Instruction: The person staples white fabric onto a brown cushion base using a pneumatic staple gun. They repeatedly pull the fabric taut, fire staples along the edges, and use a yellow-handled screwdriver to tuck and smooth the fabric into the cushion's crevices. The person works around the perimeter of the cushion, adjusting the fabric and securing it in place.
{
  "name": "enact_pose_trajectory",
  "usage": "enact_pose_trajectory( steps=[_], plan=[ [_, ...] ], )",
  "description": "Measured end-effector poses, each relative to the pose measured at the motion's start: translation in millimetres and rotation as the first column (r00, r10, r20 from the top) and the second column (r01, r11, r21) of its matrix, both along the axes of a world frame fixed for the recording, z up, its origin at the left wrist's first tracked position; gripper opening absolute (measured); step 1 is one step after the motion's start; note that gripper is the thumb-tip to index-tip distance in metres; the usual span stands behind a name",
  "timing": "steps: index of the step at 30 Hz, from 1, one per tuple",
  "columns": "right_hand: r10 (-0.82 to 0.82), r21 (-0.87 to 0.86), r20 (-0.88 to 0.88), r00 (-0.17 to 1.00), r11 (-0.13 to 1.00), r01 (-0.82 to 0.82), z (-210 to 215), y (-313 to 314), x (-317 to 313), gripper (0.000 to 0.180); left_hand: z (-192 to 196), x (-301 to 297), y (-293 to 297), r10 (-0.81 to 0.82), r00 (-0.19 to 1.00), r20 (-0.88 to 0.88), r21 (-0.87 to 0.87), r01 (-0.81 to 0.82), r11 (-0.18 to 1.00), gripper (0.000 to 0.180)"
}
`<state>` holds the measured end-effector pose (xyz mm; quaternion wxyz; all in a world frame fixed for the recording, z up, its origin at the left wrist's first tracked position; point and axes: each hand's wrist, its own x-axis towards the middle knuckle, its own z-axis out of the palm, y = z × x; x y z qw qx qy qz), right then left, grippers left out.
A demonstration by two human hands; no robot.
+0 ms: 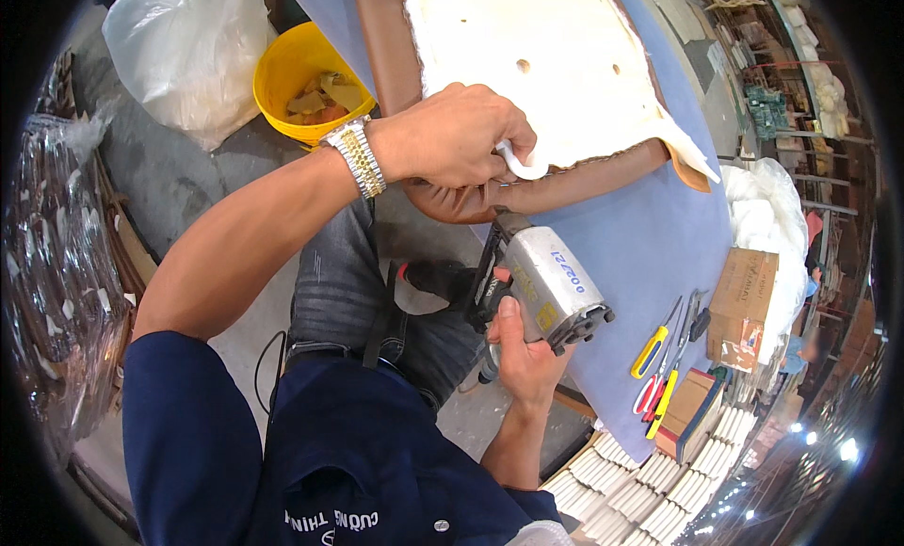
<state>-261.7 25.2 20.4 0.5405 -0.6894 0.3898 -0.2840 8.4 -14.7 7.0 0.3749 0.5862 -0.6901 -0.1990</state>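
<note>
Staple gun [546, 287] in closed right grip [523, 353], nose up-left toward brown seat edge [527, 193], left grip [457, 136] pinching it

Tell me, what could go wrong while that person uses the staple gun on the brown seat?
1. The left hand pinches the brown cover right beside the nose of the staple gun, so a staple might hit a finger.
2. If the left hand's pull slackens, the cover could wrinkle or slip off the pale seat board.
3. The right hand holds the heavy gun at a tilt near the table edge; it could slip toward the leg.
</note>
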Motion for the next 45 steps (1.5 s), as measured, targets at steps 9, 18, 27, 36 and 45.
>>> enact_pose_trajectory(
  steps=[9, 18, 27, 36, 45],
  plan=[
    [0.136, -0.315, -0.284, 0.949, 0.922, -0.227, -16.5, -16.6, -6.6, 0.042, 2.8, -5.4, 0.9, 0.079, 0.997, 0.000, 0.030, -0.079, 0.996, 0.019],
    [0.036, -0.230, -0.318, 0.948, 0.966, -0.114, 10.1, -21.9, 22.5, 0.014, -3.6, -4.9, 1.7, 0.154, 0.988, -0.015, -0.006, -0.154, 0.988, 0.027],
    [-0.457, -0.652, -0.606, 0.651, 0.754, -0.077, 58.7, -82.8, -98.5, 0.032, 35.4, -36.2, -3.8, 0.337, 0.937, -0.095, 0.100, -0.328, 0.939, 0.036],
    [-0.726, -0.816, -0.354, 0.590, 0.548, 0.184, -8.6, -145.9, -227.1, 0.027, 24.5, -80.7, -19.1, 0.029, 0.931, -0.364, -0.077, -0.061, 0.995, 0.061],
    [-0.645, -0.506, -0.520, 0.560, 0.761, 0.407, -19.2, -157.4, -290.4, 0.034, 8.4, -66.7, -14.7, -0.099, 0.927, 0.361, -0.151, 0.163, 0.975, 0.058]
  ],
)
